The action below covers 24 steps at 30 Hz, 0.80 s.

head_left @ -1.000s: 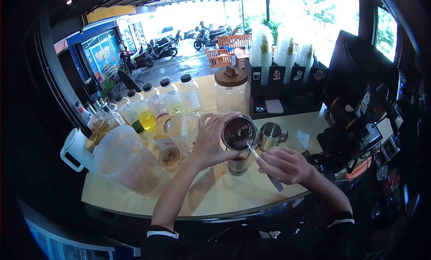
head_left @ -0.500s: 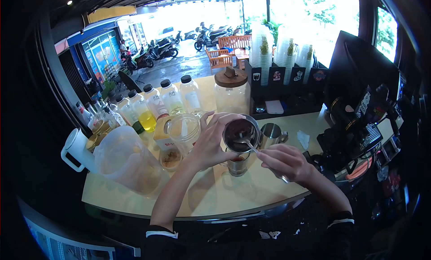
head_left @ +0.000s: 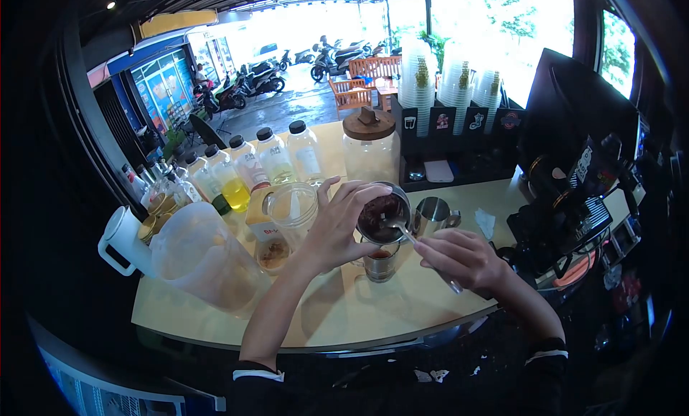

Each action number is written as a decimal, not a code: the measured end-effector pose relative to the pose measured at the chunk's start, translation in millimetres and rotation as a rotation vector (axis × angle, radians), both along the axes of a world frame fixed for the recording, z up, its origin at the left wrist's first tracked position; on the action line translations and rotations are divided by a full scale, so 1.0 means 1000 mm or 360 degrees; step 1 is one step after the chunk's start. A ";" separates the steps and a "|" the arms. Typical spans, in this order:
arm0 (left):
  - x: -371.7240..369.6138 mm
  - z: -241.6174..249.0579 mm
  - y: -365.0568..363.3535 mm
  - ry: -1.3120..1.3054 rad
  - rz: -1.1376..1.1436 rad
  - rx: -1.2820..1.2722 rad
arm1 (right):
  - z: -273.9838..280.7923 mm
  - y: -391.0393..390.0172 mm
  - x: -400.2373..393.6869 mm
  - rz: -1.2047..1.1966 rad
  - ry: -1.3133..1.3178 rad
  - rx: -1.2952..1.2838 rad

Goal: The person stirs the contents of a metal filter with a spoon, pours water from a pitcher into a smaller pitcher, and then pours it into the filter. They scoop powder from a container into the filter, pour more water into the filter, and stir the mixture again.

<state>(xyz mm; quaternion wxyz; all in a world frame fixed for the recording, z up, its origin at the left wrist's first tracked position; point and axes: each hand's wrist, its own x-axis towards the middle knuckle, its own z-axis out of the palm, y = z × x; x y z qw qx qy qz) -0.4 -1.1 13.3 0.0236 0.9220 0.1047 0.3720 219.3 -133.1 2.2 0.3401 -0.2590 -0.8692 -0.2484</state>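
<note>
A metal cup (head_left: 387,233) is tilted with its mouth toward me, dark brown stuff inside. My left hand (head_left: 331,228) is closed around its left side. My right hand (head_left: 465,259) pinches a metal spoon (head_left: 406,234), whose bowl is inside the cup. Directly below the cup stands a glass mug (head_left: 380,267) with some reddish-brown contents, partly hidden. To the right is a metal pitcher (head_left: 432,216). Left of my left hand are an open glass jar (head_left: 293,204) and a small container (head_left: 273,256) with something brown in it.
A large translucent pitcher (head_left: 204,262) and a white jug (head_left: 125,236) stand at the left. Behind are several black-capped bottles (head_left: 273,157) and a wooden-lidded jar (head_left: 370,154). Stacked plastic cups (head_left: 418,78) fill a black holder. A dark monitor (head_left: 581,118) stands at the right.
The dark contents show more in the cup, as a clump near the rim. The spoon has shifted slightly right and down; my left hand keeps its hold.
</note>
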 end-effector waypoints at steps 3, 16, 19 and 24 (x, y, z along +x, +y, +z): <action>0.001 -0.001 0.000 -0.0012 0.0016 0.0032 | 0.001 -0.001 -0.001 -0.0055 0.0015 -0.0002; 0.005 -0.002 0.000 -0.0024 -0.0001 0.0047 | 0.002 -0.004 -0.001 -0.0083 -0.0089 0.0025; 0.004 -0.001 0.000 0.0023 0.0039 0.0068 | -0.002 -0.003 -0.001 -0.0005 -0.0149 -0.0039; 0.005 -0.002 -0.002 0.0023 0.0090 0.0207 | 0.008 -0.001 0.001 -0.0051 -0.0233 0.0010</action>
